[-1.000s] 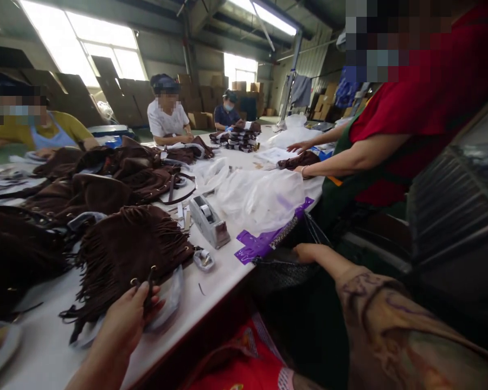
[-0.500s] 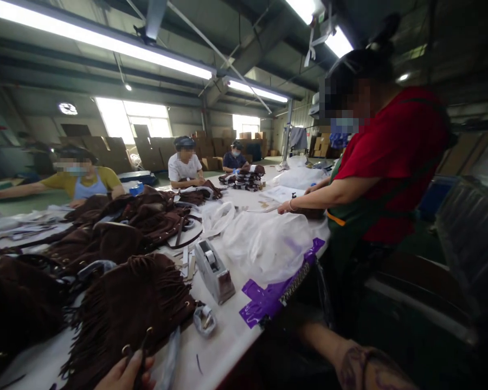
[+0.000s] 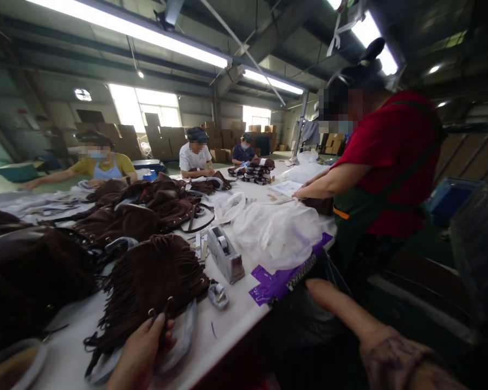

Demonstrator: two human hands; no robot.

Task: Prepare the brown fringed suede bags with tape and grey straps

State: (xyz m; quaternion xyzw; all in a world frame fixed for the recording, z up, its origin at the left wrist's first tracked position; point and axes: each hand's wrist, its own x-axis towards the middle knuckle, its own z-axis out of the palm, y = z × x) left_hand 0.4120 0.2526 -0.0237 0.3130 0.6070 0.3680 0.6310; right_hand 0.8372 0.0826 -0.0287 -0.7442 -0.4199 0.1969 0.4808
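A dark brown fringed bag point(image 3: 154, 276) lies on the near left of the table, its lower edge and metal rings towards me. My left hand point(image 3: 146, 338) is closed on a dark strap point(image 3: 162, 327) at that edge, by the rings. Clear plastic point(image 3: 181, 341) lies beside the hand. My right hand point(image 3: 319, 292) reaches past the table edge to a black plastic bag point(image 3: 315, 311) hung there; its fingers are hidden. Purple tape point(image 3: 268, 284) sticks to the table edge nearby. A grey tape dispenser point(image 3: 225, 257) and a small plastic-wrapped coil point(image 3: 218, 296) stand between my hands.
More brown bags point(image 3: 146, 208) are heaped at left, with a round rim point(image 3: 36, 357) at the near corner. Crumpled white wrapping point(image 3: 276, 230) covers the table's right side. A co-worker in red point(image 3: 390, 162) stands at right; several others sit across the table point(image 3: 236, 319).
The view has shifted, so the table things sit further right. My right hand has come into view by the black plastic bag. My left hand keeps its hold on the strap.
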